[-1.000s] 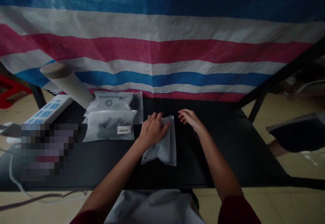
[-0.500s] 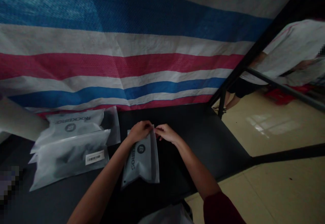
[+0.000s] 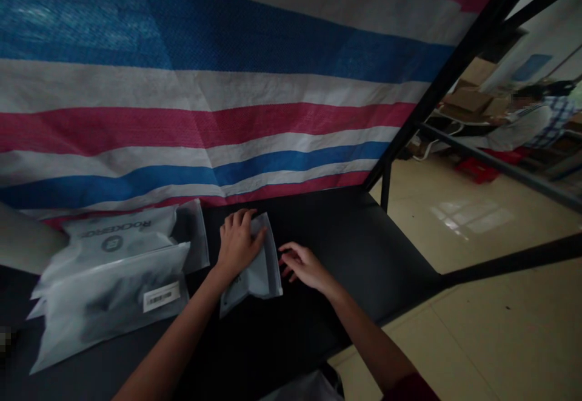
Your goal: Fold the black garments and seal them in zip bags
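Note:
A frosted zip bag (image 3: pixel 259 276) lies on the black tabletop, its zip edge facing right. My left hand (image 3: pixel 239 240) rests flat on top of the bag, fingers apart, hiding most of the print. Just beyond the zip edge, my right hand (image 3: pixel 304 264) hovers with loosely curled, parted fingers and nothing visible in them. To the left lie more frosted bags: one with a barcode label (image 3: pixel 113 304) in front, and one printed ROCKBROS (image 3: pixel 136 225) behind it.
A striped tarp (image 3: pixel 218 128) hangs along the back of the black table (image 3: pixel 354 249). A black metal frame (image 3: pixel 409 128) stands at the right. Past it, people sit near a red stool (image 3: pixel 479 167) and cardboard boxes (image 3: pixel 468 99). A pale roll-like object (image 3: pixel 27 240) is at far left.
My hands have let go of the bag's zip edge. The left now lies spread on the bag; the right has moved off its edge. The view has shifted right, and the standing person is out of sight.

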The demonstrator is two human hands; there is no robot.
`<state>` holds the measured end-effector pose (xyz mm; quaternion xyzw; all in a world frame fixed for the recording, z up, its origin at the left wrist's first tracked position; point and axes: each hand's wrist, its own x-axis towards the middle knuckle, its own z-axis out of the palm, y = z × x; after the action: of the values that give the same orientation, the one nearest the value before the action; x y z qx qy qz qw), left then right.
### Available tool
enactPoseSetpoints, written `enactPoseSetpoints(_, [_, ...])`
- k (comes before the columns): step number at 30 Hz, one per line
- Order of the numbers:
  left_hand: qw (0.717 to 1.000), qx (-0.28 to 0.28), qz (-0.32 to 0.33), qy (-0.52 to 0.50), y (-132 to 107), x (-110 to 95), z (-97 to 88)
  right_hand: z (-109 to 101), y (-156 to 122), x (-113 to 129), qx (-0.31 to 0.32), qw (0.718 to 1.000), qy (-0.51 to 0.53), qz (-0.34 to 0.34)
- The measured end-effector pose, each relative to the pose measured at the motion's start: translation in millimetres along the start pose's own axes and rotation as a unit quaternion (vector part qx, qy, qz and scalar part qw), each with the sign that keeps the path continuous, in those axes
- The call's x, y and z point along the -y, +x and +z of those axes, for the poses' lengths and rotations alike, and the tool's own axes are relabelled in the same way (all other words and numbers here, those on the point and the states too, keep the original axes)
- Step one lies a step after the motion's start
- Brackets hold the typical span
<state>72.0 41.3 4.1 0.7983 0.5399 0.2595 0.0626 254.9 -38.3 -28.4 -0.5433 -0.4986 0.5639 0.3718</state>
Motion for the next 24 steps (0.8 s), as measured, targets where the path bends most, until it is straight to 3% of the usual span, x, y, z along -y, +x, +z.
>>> enactPoseSetpoints(5, [0.995, -0.020, 0.031, -0.094, -44, 10, 10.5, 3, 46, 12, 0.072, 0.987, -0.137, -0.033])
enactPoseSetpoints(9, [0.979, -0.044, 0.030, -0.199, -47, 27, 24.6, 13, 68, 25, 0.062, 0.959, -0.271, -0.056])
enactPoseSetpoints(12, [0.973, -0.036, 0.032, -0.228, -46, 30, 28.2, 21, 69, 30, 0.066, 0.949, -0.306, -0.045])
enactPoseSetpoints(18, [0.978, -0.005, 0.024, -0.207, -52, 26, 26.3, 17, 62, 22, 0.033, 0.965, -0.256, -0.053])
enactPoseSetpoints(24, [0.992, 0.050, 0.051, -0.102, -52, 22, 31.0, -39, 53, 22, -0.093, 0.993, -0.069, -0.009])
